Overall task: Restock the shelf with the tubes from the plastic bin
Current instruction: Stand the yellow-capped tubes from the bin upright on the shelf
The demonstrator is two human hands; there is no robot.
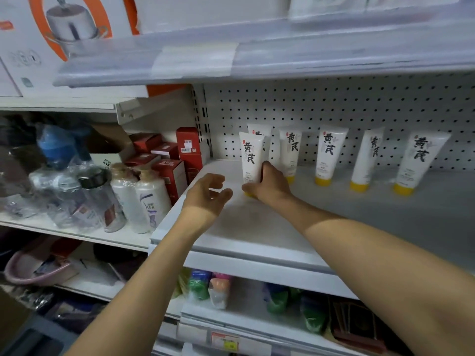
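Observation:
Several white tubes with yellow caps and black characters stand cap-down along the back of the white shelf (pixel 257 227). My right hand (pixel 267 183) grips the lower part of the front-left tube (pixel 250 155), which stands upright on the shelf just ahead of another tube (pixel 259 129). Other tubes (pixel 330 152) lean against the pegboard further right. My left hand (pixel 205 194) hovers to the left of the held tube with fingers loosely curled and nothing in it. The plastic bin is not in view.
A pegboard (pixel 359 106) backs the shelf, and another shelf (pixel 257 55) hangs low overhead. Red boxes (pixel 189 147) and shampoo bottles (pixel 151 199) fill the adjoining shelf on the left. Coloured goods sit on the shelf below.

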